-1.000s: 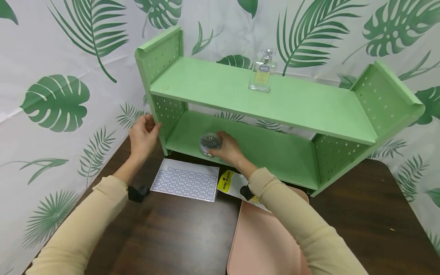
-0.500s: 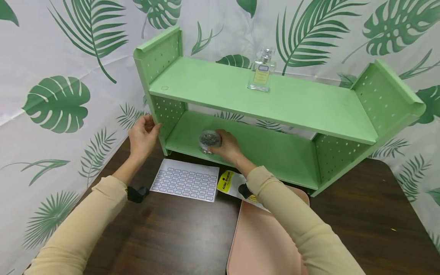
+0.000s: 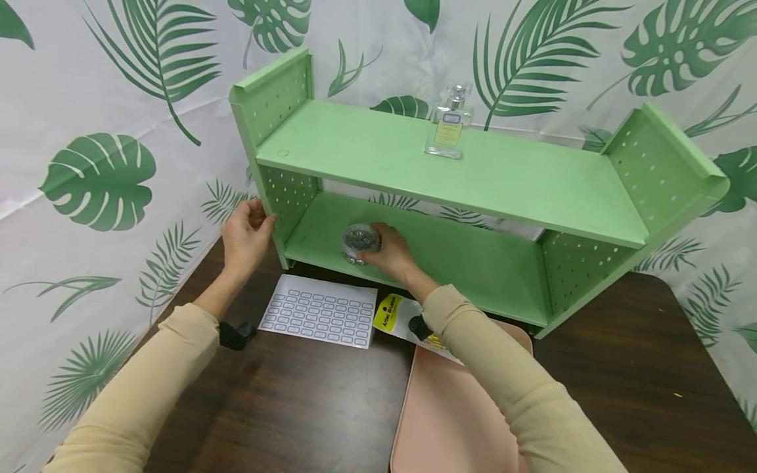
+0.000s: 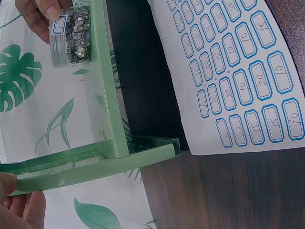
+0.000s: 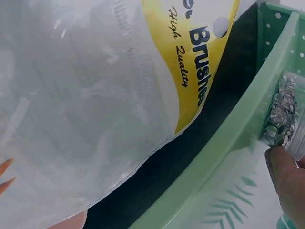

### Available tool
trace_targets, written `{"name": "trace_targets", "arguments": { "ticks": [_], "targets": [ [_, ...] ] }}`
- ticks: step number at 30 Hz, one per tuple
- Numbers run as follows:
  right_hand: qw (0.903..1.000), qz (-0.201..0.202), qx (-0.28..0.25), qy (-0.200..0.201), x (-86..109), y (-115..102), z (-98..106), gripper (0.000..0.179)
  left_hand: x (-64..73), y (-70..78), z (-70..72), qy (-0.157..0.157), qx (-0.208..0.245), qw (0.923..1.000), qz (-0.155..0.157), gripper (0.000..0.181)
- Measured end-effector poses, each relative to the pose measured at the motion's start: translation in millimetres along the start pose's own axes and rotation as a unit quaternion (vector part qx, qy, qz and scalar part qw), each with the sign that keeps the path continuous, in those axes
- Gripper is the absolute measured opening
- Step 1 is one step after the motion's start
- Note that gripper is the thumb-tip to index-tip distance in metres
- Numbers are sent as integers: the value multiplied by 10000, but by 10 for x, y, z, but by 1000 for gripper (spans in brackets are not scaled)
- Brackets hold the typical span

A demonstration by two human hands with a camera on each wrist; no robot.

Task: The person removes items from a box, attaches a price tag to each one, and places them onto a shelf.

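My right hand (image 3: 393,253) grips a clear round jar (image 3: 359,240) at the front left of the green shelf unit's lower board (image 3: 467,266). Silvery metal pieces like thumbtacks fill the jar (image 4: 78,40), and a small blue-bordered label (image 4: 59,26) shows on it in the left wrist view. In the right wrist view, the thumb (image 5: 286,183) presses the jar (image 5: 285,112). My left hand (image 3: 245,236) pinches the edge of the unit's left side panel (image 4: 86,171), thumb on one face and fingers on the other. Whether the jar's base touches the board is unclear.
A perfume bottle (image 3: 447,135) stands on the upper board. In front of the unit lie a sheet of handwritten labels (image 3: 319,312) and an artist brush packet (image 3: 393,315), which overlaps a pink tray (image 3: 455,414). A leaf-print cloth (image 3: 100,263) hangs behind and to the left.
The jar in my right hand has shifted very slightly toward the back of the lower board. My left hand stays at the side panel.
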State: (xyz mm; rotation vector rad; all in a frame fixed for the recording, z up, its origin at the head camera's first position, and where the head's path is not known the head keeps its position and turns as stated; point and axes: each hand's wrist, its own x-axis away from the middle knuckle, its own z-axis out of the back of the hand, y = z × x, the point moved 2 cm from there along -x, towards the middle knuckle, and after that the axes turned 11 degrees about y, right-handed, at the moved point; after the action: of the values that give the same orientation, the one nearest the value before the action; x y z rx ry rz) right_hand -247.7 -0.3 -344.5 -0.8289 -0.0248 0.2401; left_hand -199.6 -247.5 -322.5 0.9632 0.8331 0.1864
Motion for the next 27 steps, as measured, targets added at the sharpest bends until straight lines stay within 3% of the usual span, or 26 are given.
{"name": "trace_targets", "arguments": {
  "ticks": [27],
  "targets": [
    [9998, 93, -120, 96, 34, 14, 0, 70, 10, 3, 10, -14, -127, 9999, -69, 25]
  ]
}}
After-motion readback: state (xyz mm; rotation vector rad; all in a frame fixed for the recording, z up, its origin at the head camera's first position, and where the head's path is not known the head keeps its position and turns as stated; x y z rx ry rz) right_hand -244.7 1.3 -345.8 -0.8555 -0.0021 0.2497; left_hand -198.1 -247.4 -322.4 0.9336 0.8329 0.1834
